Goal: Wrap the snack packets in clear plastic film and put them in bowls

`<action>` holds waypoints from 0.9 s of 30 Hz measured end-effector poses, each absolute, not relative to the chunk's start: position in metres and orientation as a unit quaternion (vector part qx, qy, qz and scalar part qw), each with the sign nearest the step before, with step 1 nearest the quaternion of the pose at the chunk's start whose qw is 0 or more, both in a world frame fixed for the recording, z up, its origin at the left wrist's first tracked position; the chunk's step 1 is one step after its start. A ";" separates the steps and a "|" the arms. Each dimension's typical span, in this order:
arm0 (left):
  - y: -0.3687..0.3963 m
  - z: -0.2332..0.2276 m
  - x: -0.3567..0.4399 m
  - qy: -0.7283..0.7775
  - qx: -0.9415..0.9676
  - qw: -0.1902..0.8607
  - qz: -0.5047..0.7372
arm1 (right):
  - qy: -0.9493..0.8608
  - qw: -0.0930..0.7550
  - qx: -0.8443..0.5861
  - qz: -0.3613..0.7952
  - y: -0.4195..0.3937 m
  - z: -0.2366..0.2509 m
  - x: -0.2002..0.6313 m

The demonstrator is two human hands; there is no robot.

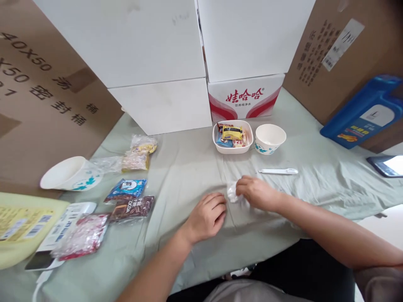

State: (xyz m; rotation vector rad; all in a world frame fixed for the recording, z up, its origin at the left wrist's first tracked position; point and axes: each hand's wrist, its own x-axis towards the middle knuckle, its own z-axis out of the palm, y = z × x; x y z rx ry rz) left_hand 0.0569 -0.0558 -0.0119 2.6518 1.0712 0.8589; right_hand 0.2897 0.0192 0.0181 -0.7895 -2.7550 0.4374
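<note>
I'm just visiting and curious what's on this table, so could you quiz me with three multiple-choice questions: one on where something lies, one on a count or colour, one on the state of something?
1. Where does the white pen-like stick lie?
A. In front of the small paper bowl
B. Inside the square dish
C. Under the left hand

2. How many paper bowls are on the table?
A. One
B. Two
C. Four

3. What is the right hand doing?
A. Resting flat and open
B. Pinching a small crumpled white wrapper
C. Lifting a bowl

Answers:
1 A: the stick lies on the cloth just in front of the upright bowl.
2 B: one upright bowl by the square dish, one tipped bowl at the left.
3 B: its fingers close on the wrapper; the left hand rests beside it.
</note>
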 end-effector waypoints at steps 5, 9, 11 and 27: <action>-0.055 -0.015 0.057 0.374 0.882 0.083 0.274 | -0.859 0.198 -0.472 0.003 0.091 0.079 0.336; -0.053 -0.016 0.059 0.380 0.882 0.083 0.265 | -0.767 -0.032 -0.639 0.046 0.153 0.101 0.345; -0.052 -0.016 0.059 0.380 0.882 0.082 0.265 | -0.757 -0.107 -0.637 0.106 0.173 0.093 0.338; -0.048 0.014 0.016 0.461 0.860 0.052 0.214 | -0.735 -0.010 -0.677 0.042 0.161 0.103 0.369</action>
